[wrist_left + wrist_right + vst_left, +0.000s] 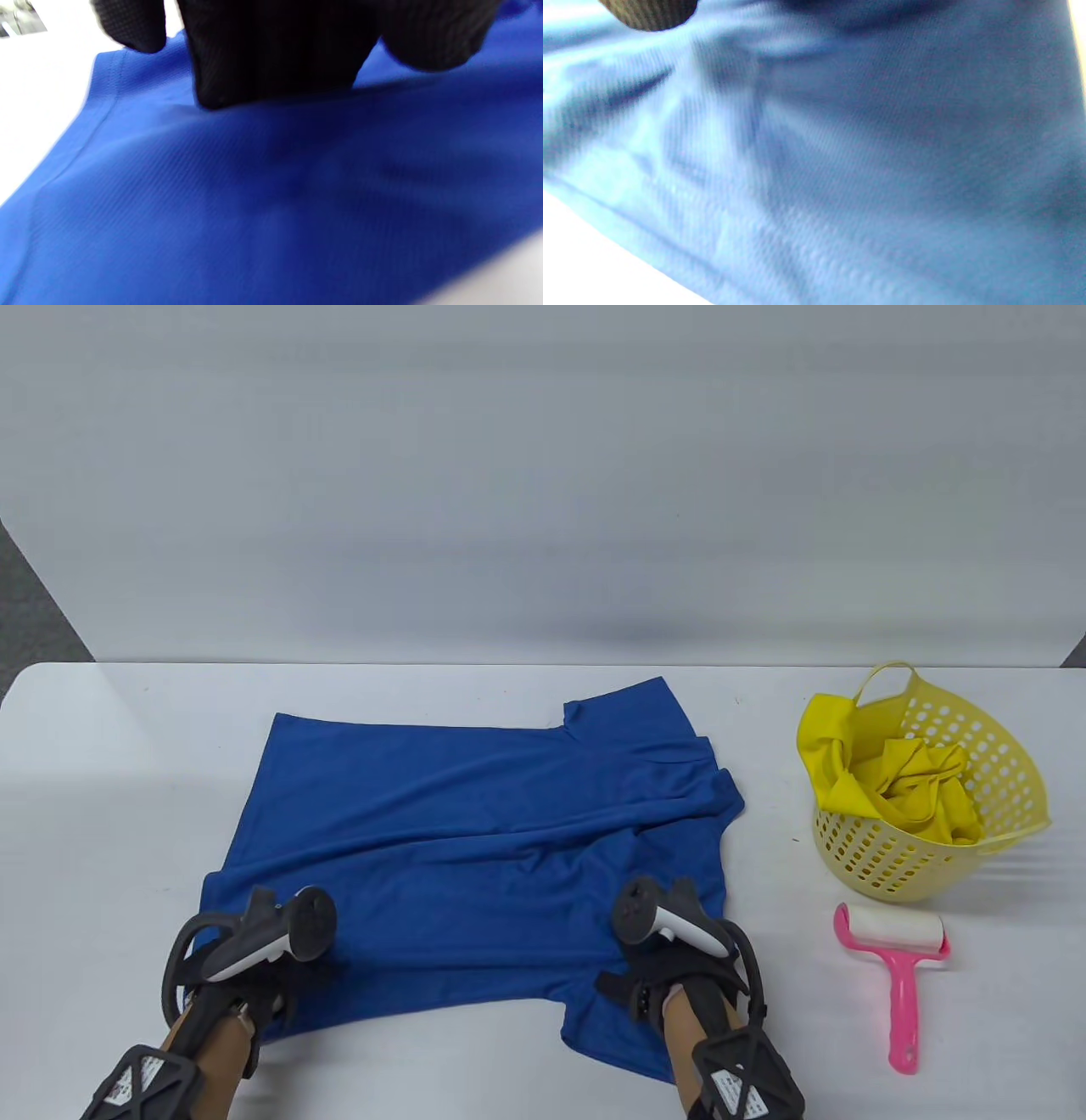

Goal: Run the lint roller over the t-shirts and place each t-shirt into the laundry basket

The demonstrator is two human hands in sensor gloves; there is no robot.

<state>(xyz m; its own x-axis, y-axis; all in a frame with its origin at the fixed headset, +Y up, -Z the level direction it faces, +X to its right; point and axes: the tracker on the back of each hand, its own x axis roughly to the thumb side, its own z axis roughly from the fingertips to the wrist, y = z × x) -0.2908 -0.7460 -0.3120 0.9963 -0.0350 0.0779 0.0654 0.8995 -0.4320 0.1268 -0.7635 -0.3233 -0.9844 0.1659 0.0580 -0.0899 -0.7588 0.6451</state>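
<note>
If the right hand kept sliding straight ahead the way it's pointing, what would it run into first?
Only more of the blue t-shirt the right hand rests on, likely its creases and far sleeve. The yellow basket sits off to the side.

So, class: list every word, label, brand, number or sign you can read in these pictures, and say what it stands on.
No text can be read.
White stickers on the black wrist frames: print too small to read.
Blue t-shirt, yellow laundry basket, pink lint roller: no lettering shows.
Both wrist views: blurred fabric only, no text.
</note>
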